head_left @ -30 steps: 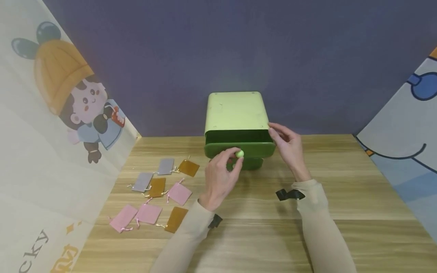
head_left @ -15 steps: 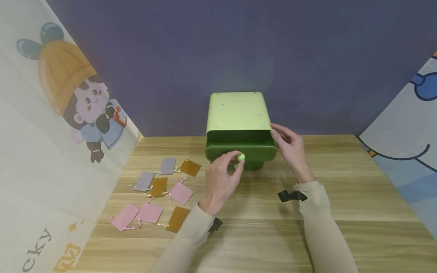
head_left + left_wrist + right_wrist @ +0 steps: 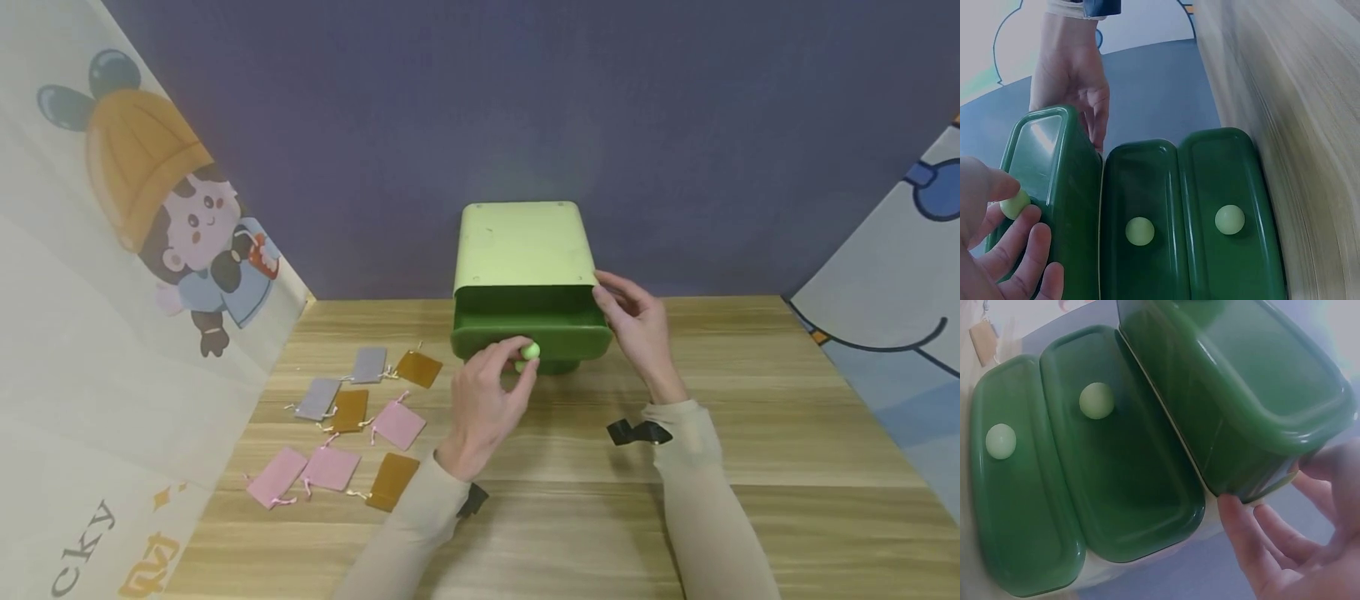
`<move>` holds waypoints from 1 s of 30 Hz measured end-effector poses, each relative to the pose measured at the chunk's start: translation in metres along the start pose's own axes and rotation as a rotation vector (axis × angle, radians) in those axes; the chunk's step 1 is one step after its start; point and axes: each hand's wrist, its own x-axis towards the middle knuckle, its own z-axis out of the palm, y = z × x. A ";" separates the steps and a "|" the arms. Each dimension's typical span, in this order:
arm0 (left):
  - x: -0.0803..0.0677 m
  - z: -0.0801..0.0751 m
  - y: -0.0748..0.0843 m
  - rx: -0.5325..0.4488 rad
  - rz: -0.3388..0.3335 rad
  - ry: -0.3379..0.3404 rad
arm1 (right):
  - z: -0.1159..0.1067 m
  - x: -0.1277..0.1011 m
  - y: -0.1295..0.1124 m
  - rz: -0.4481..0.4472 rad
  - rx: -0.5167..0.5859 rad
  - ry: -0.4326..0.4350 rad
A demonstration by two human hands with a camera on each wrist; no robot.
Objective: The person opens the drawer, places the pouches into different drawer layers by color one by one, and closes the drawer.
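Note:
In the head view a small light-green cabinet (image 3: 525,242) stands against the back wall, its dark green top drawer (image 3: 573,342) pulled partway out. My left hand (image 3: 483,408) pinches that drawer's round pale green knob (image 3: 531,351) between thumb and fingers. At the cabinet's right front edge, my right hand (image 3: 637,333) rests its fingertips on the side, fingers slightly bent. Two lower drawers, a middle one (image 3: 1138,181) and a bottom one (image 3: 1216,169), sit flush in the left wrist view, each with a round knob. The top drawer's inside looks dark; its contents cannot be told.
Left on the wooden table (image 3: 570,533) lie several small drawstring pouches: grey (image 3: 368,365), brown (image 3: 392,481) and pink (image 3: 276,477). A dark wall (image 3: 675,150) rises behind the cabinet. Cartoon-printed panels flank both sides.
The top drawer has come further out toward me, with my left hand drawing the knob forward. My right hand stays at the cabinet's side. The pouches have not moved.

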 end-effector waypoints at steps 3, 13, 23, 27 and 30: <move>-0.001 -0.002 0.001 0.007 0.000 -0.009 | 0.000 0.000 -0.001 0.006 0.003 0.007; -0.004 -0.006 0.004 0.017 0.001 -0.022 | 0.004 -0.001 -0.001 0.027 0.014 0.020; -0.008 -0.007 0.005 0.009 0.008 -0.017 | 0.006 -0.002 -0.002 0.026 -0.011 0.013; -0.009 -0.008 0.006 0.011 0.016 -0.015 | 0.006 -0.002 -0.002 0.034 0.000 0.007; -0.010 -0.008 0.006 0.010 0.024 -0.022 | 0.005 -0.001 -0.001 0.039 0.011 0.009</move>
